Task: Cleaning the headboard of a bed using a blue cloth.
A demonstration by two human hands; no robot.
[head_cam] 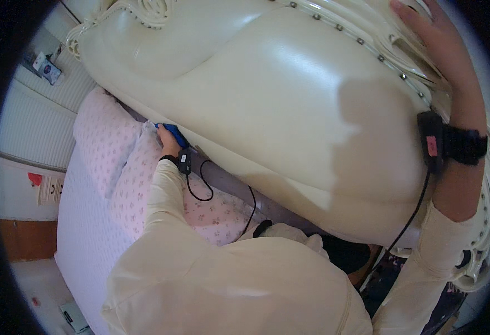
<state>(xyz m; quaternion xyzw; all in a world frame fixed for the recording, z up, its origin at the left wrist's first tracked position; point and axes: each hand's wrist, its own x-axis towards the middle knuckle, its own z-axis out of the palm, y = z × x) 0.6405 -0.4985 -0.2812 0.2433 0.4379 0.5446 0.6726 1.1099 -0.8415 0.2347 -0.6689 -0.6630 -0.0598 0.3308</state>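
Observation:
My left hand [169, 141] holds a blue cloth [176, 135] against the lower edge of a cream padded headboard [245, 100], beside a pink patterned pillow [132, 188]. Up at the right, my right hand [427, 25] rests on the headboard's glossy carved frame [378, 25]; its fingertips are partly cut off by the picture's top edge, and whether it grips the frame is unclear. Both wrists wear black straps with small black devices and cables.
A second pink pillow [102, 134] lies at the head of the bed, on a pale lilac sheet [86, 234]. A grey strip of mattress edge [228, 176] runs along the headboard. Ribbed white panels [31, 125] and a small packet [48, 69] are at the left.

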